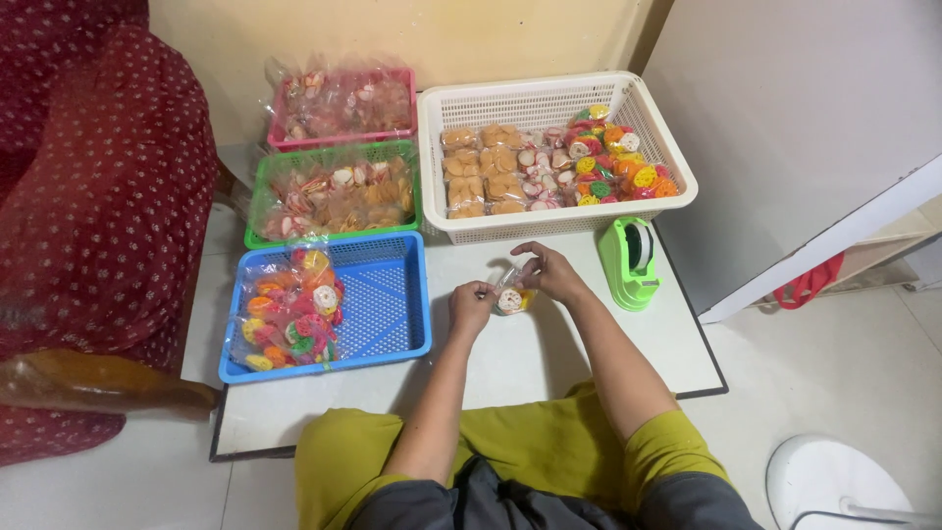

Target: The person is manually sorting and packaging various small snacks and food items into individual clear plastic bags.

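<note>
Four baskets (422, 324), one green tape dispenser (629, 263), one small snack packet (512, 298)

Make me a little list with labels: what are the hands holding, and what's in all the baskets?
left hand: pinching one side of the small packet
right hand: gripping the packet's other side
white basket: sealed snack packets, tan and coloured
blue tray: bag of coloured snacks, left half
green tray: bagged snacks
pink tray: bagged snacks
tape dispenser: green, right of the hands

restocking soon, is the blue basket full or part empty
Part empty: the blue basket has snacks on its left side only; the right is bare.
</note>
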